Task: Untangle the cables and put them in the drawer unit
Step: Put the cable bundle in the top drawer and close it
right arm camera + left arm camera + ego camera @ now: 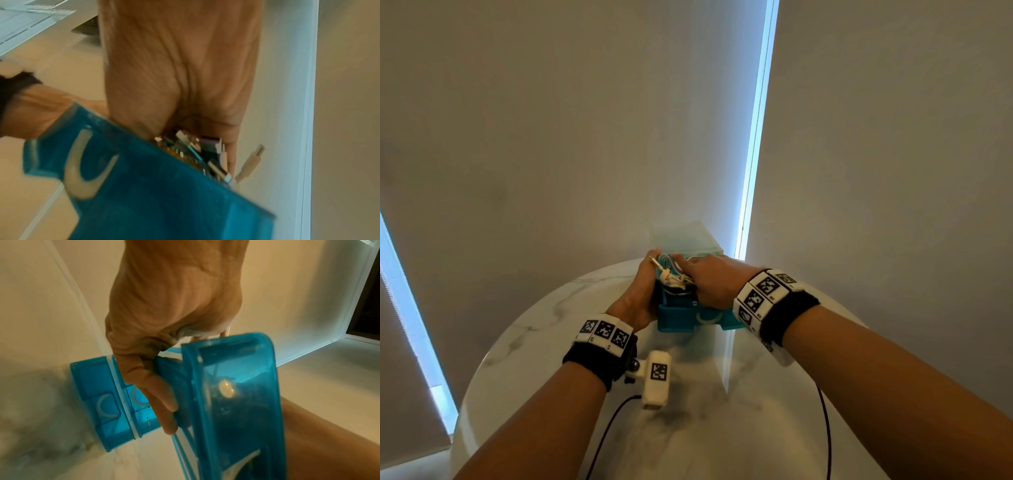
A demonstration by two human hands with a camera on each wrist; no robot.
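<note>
Head view: a blue drawer (690,317) stands pulled out of the drawer unit (688,240) between the two hands, its long axis running from the unit toward the person, its front with a pale crescent handle facing the person. The left hand (640,294) grips the drawer's left wall; the right hand (710,279) presses down on the cables (671,274) bundled inside, fingers bent over them. How many cables there are cannot be counted; one metal plug sticks up by the left fingertips.

Left wrist view: the left hand (164,318) has fingers (164,402) curled round the open drawer (236,386). Beyond them two shut drawer fronts (98,394) show, each with a crescent handle. The drawer's contents look dark and unclear.

Right wrist view: blurred. The right hand (180,73) reaches into the drawer (144,194), fingertips hidden among the cables (197,151). One beige plug (249,162) pokes up past the rim, just beside the fingers
</note>
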